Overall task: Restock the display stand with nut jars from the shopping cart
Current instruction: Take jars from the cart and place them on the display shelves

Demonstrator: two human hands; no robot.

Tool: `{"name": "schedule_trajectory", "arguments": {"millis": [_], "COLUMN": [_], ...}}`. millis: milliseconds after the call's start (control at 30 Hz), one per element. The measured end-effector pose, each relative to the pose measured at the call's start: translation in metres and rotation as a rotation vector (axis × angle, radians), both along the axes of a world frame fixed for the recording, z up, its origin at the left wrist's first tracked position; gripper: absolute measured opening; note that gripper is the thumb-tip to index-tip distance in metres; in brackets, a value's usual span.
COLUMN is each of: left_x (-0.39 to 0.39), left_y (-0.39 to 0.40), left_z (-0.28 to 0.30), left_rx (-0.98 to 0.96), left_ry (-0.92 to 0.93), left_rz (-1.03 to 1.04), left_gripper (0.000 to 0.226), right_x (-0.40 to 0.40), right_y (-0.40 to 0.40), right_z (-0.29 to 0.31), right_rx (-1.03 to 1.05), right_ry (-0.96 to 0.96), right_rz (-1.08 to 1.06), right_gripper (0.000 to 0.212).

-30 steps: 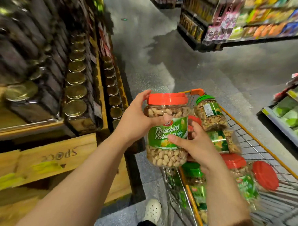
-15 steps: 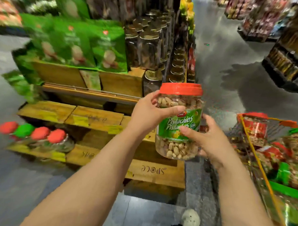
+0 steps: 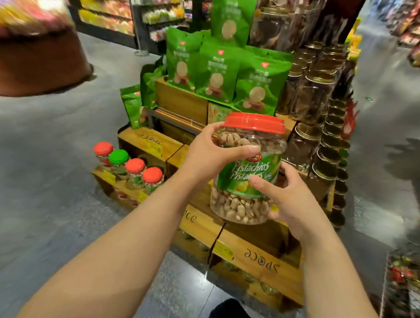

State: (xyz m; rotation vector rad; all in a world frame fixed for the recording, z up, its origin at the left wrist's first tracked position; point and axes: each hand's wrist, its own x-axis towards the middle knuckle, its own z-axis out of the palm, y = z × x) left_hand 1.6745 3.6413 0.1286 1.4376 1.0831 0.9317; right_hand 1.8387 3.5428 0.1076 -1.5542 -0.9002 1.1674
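Note:
I hold a clear pistachio jar (image 3: 248, 169) with a red lid and a green label upright in front of me, above the wooden display stand (image 3: 255, 258). My left hand (image 3: 209, 154) grips its upper part, thumb across the front. My right hand (image 3: 288, 199) grips its lower right side. On the stand's low left crate stands a row of nut jars (image 3: 130, 169), red-lidded apart from one green lid. The shopping cart (image 3: 404, 291) shows only as a blurred wire corner at the lower right.
Green snack bags (image 3: 226, 71) fill the upper tiers of the stand. Gold-lidded dark jars (image 3: 323, 148) are stacked along its right side. A brown round display (image 3: 38, 57) stands at the far left on the grey floor. My shoe (image 3: 232, 312) shows at the bottom.
My view has swung left from the cart to the front of the stand. The jar has come along in both hands, and the cart has slid to the right edge.

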Motion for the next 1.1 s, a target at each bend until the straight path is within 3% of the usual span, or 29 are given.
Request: {"name": "schedule_trajectory", "arguments": {"millis": [200, 400, 567, 733, 933, 1100], "left_x": [-0.039, -0.067, -0.092, -0.115, -0.14, -0.175], "left_y": [0.058, 0.126, 0.185, 0.23, 0.283, 0.329], "left_z": [-0.009, -0.008, 0.003, 0.001, -0.011, -0.025], "left_rx": [0.011, 0.007, 0.059, 0.059, 0.039, 0.052], "left_ry": [-0.039, -0.04, -0.007, -0.034, -0.035, -0.047], "left_rz": [0.065, 0.094, 0.128, 0.128, 0.041, -0.098], "left_gripper": [0.105, 0.101, 0.098, 0.11, 0.105, 0.106], "right_x": [-0.032, -0.059, -0.085, -0.106, -0.13, -0.172], "right_y": [0.065, 0.145, 0.207, 0.253, 0.294, 0.319], "right_z": [0.0, 0.0, 0.007, 0.011, 0.0, -0.017], "right_rx": [-0.017, -0.029, -0.022, 0.017, 0.013, 0.014], "right_ry": [-0.018, -0.01, 0.014, -0.068, -0.075, -0.015], "right_rz": [0.043, 0.047, 0.053, 0.053, 0.045, -0.089], "right_gripper": [0.102, 0.115, 0.084, 0.092, 0.113, 0.109]}}
